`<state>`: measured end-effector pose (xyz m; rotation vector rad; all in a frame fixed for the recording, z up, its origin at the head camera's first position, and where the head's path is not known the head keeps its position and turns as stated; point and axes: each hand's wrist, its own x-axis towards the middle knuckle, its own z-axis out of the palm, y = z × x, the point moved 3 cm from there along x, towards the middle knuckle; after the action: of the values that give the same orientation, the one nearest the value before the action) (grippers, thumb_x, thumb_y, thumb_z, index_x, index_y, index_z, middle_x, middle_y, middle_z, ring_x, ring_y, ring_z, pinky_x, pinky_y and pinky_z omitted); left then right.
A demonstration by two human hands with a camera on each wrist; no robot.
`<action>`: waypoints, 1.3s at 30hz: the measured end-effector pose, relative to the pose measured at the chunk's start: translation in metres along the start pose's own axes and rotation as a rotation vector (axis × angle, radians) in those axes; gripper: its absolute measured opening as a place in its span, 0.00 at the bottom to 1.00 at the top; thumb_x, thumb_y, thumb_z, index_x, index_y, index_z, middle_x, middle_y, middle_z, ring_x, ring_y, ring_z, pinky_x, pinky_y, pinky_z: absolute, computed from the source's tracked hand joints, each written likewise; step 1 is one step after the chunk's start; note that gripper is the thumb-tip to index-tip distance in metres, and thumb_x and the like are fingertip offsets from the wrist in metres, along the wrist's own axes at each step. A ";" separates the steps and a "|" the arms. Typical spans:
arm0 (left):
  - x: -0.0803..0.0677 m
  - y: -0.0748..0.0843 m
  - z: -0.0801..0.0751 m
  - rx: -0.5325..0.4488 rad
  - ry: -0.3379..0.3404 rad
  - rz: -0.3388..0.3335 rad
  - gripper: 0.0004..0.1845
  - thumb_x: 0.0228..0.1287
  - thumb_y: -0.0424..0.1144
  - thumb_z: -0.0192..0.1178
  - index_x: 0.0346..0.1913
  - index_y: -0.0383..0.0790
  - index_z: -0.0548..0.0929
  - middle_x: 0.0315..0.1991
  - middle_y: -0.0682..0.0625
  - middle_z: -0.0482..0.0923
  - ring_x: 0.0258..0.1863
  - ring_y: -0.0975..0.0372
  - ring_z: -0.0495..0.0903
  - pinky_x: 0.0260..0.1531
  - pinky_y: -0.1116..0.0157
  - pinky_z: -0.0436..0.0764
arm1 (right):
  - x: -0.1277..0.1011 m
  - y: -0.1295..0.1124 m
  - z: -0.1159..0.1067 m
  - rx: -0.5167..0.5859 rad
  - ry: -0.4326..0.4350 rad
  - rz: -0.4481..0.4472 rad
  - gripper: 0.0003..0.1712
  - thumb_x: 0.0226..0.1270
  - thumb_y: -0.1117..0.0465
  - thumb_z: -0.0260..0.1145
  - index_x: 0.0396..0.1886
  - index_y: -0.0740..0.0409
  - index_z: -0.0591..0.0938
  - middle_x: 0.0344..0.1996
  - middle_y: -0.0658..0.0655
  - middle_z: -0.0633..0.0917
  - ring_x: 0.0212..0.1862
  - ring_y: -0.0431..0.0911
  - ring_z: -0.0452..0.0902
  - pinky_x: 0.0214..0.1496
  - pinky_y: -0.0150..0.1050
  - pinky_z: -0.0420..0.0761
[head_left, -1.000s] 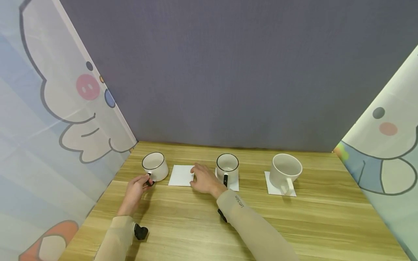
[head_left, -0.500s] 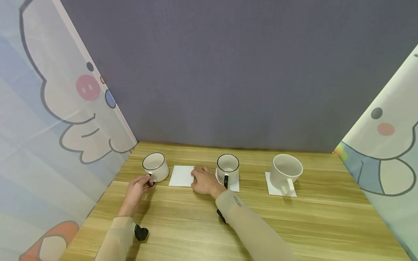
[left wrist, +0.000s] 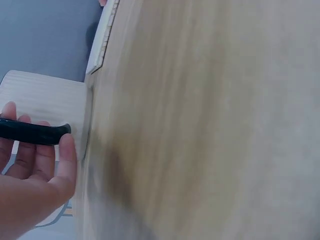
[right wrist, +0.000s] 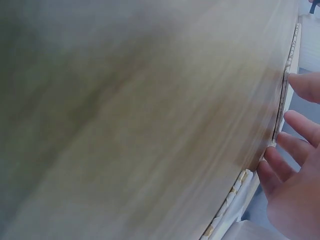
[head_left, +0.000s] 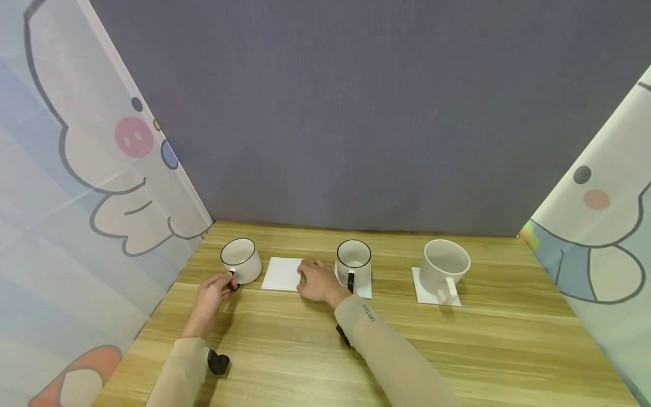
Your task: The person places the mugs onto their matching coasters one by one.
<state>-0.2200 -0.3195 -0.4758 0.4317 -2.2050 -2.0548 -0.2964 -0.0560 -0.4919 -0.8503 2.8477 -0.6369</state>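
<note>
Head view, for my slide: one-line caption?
Left hand grips leftmost mug's handle; right hand rests on bare coaster.

My left hand (head_left: 216, 291) pinched the black handle of the low mug (head_left: 241, 259), with the side curtain (head_left: 76, 186) close on its outer side. Just inward lay the bare coaster (head_left: 281, 273), under the fingers of my right hand (head_left: 315, 281). The black-rimmed mug (head_left: 353, 260) blocked the right hand's outer side; the white cup (head_left: 445, 268) stood well beyond. Toward me, bare wooden table (head_left: 407, 333) lay open.
</note>
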 end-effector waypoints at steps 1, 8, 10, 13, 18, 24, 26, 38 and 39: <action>0.000 0.000 0.000 0.008 0.000 -0.008 0.16 0.82 0.40 0.48 0.40 0.29 0.78 0.34 0.51 0.77 0.41 0.62 0.78 0.49 0.61 0.80 | 0.000 0.000 0.000 0.004 -0.001 0.001 0.22 0.68 0.51 0.65 0.60 0.51 0.80 0.72 0.52 0.72 0.70 0.51 0.66 0.73 0.51 0.65; 0.000 0.002 0.000 0.026 -0.007 -0.020 0.17 0.82 0.40 0.48 0.42 0.28 0.78 0.36 0.50 0.77 0.43 0.61 0.77 0.52 0.58 0.80 | 0.000 0.000 -0.001 0.015 0.010 0.003 0.20 0.66 0.52 0.66 0.57 0.50 0.80 0.66 0.47 0.78 0.65 0.51 0.70 0.69 0.50 0.68; 0.000 0.002 0.000 0.025 -0.005 -0.016 0.17 0.82 0.40 0.48 0.42 0.27 0.78 0.35 0.50 0.77 0.43 0.61 0.76 0.51 0.59 0.80 | 0.000 0.000 -0.001 0.016 0.009 0.008 0.20 0.66 0.53 0.66 0.56 0.49 0.80 0.65 0.46 0.79 0.64 0.50 0.70 0.69 0.49 0.68; 0.000 0.001 0.000 0.023 -0.003 -0.007 0.17 0.82 0.40 0.48 0.42 0.26 0.78 0.35 0.50 0.77 0.43 0.61 0.76 0.50 0.60 0.80 | 0.001 0.000 -0.001 0.014 0.012 0.016 0.19 0.64 0.54 0.67 0.54 0.49 0.81 0.63 0.46 0.80 0.60 0.49 0.71 0.66 0.48 0.70; 0.000 0.000 0.001 0.000 0.000 0.006 0.17 0.82 0.38 0.48 0.41 0.25 0.78 0.34 0.51 0.76 0.42 0.62 0.76 0.49 0.60 0.80 | 0.002 -0.002 -0.002 0.010 -0.002 0.035 0.19 0.63 0.55 0.66 0.54 0.50 0.80 0.64 0.46 0.79 0.61 0.48 0.70 0.67 0.47 0.69; -0.002 0.001 0.003 -0.046 0.009 0.010 0.17 0.82 0.38 0.48 0.41 0.26 0.78 0.35 0.50 0.74 0.44 0.60 0.74 0.50 0.59 0.79 | 0.001 -0.003 -0.004 0.050 -0.014 0.057 0.21 0.61 0.56 0.66 0.55 0.50 0.80 0.65 0.46 0.78 0.64 0.48 0.69 0.69 0.47 0.68; -0.002 0.001 0.004 -0.056 0.012 0.009 0.17 0.82 0.38 0.48 0.40 0.26 0.78 0.35 0.50 0.74 0.45 0.59 0.73 0.51 0.59 0.78 | 0.000 -0.004 -0.004 0.059 -0.019 0.064 0.21 0.61 0.56 0.66 0.55 0.50 0.80 0.65 0.46 0.78 0.64 0.48 0.69 0.69 0.47 0.68; -0.007 0.006 0.008 -0.149 0.041 0.008 0.18 0.81 0.40 0.49 0.36 0.30 0.81 0.42 0.49 0.72 0.50 0.58 0.73 0.57 0.54 0.75 | 0.000 -0.003 -0.003 0.093 -0.026 0.085 0.22 0.61 0.57 0.66 0.56 0.49 0.79 0.64 0.47 0.78 0.65 0.49 0.67 0.69 0.48 0.66; -0.008 0.007 0.009 -0.157 0.046 0.015 0.18 0.81 0.39 0.50 0.36 0.30 0.81 0.41 0.49 0.72 0.49 0.58 0.73 0.57 0.55 0.76 | 0.000 -0.003 -0.003 0.092 -0.026 0.086 0.22 0.62 0.57 0.66 0.56 0.49 0.79 0.65 0.47 0.78 0.65 0.49 0.67 0.70 0.48 0.66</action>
<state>-0.2158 -0.3086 -0.4691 0.4411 -1.9971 -2.1671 -0.2951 -0.0570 -0.4876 -0.7131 2.7898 -0.7335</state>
